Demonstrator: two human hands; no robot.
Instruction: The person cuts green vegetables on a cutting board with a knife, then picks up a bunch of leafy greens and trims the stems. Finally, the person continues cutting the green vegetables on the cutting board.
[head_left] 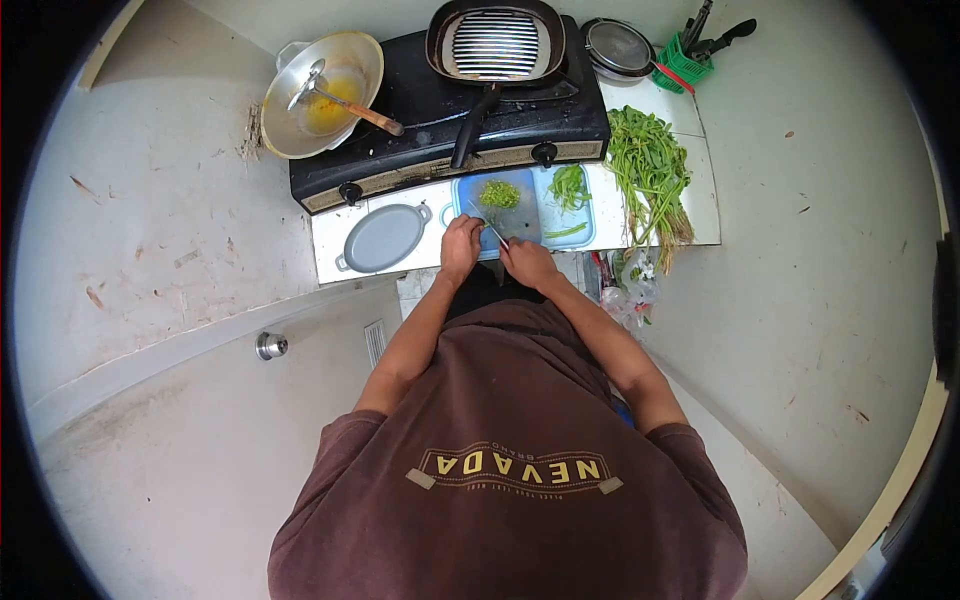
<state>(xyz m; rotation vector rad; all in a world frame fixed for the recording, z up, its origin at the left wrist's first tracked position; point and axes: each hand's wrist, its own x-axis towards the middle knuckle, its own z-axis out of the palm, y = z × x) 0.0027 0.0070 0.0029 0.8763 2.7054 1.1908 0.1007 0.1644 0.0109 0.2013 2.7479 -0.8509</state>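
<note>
On the bench point(330, 250) lies one blue cutting board point(523, 222) with one pile of chopped greens point(498, 193). The right hand point(530, 265) is clenched on one knife point(490, 230), whose long blade points up-left, away from the person. The left hand point(460, 250) is curled just beside the blade; I cannot tell its grip. One grey oval dish point(383, 238) is beside the board, and one wok point(320, 95) holds yellow liquid.

1. This is a small home kitchen seen from above, with a black gas stove point(420, 100) on a low white-tiled counter point(328, 248).
2. On the stove sit a wok point(360, 50) holding yellow oil and a ladle point(365, 113), and a ribbed grill pan point(495, 45).
3. A blue cutting board point(530, 215) carries chopped greens point(499, 193), and a knife point(490, 228) lies over it.
4. Long green stalks point(650, 175), a grey oval dish point(382, 238), a lidded pot point(618, 48) and a green basket point(683, 65) of utensils stand nearby.
</note>
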